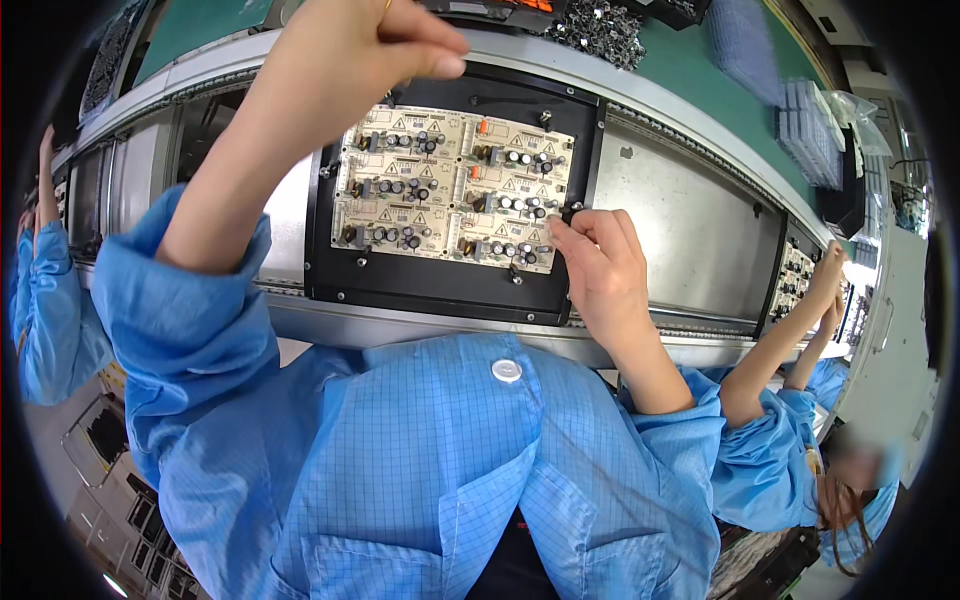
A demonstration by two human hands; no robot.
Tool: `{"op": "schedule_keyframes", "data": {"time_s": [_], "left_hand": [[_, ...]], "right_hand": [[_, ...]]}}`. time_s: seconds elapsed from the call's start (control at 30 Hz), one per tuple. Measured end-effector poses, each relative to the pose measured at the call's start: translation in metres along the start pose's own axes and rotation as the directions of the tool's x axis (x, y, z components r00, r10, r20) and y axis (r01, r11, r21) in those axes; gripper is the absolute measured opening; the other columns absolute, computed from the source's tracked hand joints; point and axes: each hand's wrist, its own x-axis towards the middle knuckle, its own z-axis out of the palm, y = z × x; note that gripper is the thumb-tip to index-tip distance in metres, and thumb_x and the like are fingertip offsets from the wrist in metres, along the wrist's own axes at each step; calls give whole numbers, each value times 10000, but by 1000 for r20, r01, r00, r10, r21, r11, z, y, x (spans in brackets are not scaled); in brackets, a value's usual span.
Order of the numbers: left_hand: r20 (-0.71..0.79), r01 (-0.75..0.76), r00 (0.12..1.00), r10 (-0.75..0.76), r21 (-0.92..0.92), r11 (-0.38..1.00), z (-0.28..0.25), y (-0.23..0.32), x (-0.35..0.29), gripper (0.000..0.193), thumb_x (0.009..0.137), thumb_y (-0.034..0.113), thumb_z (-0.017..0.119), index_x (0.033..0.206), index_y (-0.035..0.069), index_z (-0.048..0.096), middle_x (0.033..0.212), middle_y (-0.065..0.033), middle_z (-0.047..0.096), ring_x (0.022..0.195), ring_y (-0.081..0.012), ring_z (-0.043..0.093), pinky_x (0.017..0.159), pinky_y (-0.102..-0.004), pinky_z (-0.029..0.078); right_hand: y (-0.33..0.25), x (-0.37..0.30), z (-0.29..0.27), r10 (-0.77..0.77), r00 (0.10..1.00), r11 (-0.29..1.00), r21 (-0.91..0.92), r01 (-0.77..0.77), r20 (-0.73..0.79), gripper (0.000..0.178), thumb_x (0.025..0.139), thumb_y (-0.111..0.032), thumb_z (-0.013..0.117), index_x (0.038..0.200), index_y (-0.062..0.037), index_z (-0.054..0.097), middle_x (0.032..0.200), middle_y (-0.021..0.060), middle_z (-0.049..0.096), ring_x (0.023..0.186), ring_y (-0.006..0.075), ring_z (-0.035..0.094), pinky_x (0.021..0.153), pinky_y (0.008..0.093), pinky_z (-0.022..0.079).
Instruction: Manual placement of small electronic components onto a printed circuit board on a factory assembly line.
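A cream circuit board panel [395,215], filled with several capacitors and other small parts, lies in a black carrier frame [440,290] in front of me. My left hand [365,45] is raised over the carrier's far left edge, partly cut off by the picture's top. Its thumb and finger come together in a pinch; anything between them is hidden. At the panel's right edge is my right hand [605,265], fingers curled and thumb and fingertip pressed together. What it pinches, if anything, is too small to name. Orange parts [474,173] stand on the panel.
Metal conveyor rails [690,140] run along both sides of the carrier. Beyond lie a heap of small metal parts [602,35] and clear plastic trays [810,135] on a green surface. At right a co-worker [775,440] reaches over another board [790,285]; another person [55,310] is at left.
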Motion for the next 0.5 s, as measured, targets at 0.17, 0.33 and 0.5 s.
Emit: {"op": "schedule_keyframes", "data": {"time_s": [0.17,0.33,0.5], "left_hand": [[71,67,996,-57,-152,986,9,-8,-44,160,841,59,720,964,-43,735,792,-91,723,719,-96,644,662,-232,511],[111,102,990,-85,-157,982,28,-16,-72,144,842,45,707,952,-44,734,782,-112,723,703,-108,648,660,-249,518],[19,8,1000,-8,13,1000,61,-15,-91,158,839,15,650,970,-59,700,810,-202,703,710,-249,684,681,-315,543]], "right_hand": [[-1,-1,1,56,998,992,113,-53,-18,270,725,72,714,981,-11,722,859,87,587,770,257,546,670,355,475],[-11,-5,-5,-18,997,999,-50,22,79,386,710,111,655,1084,21,683,962,123,580,869,279,548,763,371,500],[-14,-11,-4,-26,994,991,-126,39,108,494,691,140,600,1176,52,631,1048,152,560,973,308,535,860,380,502]]}}
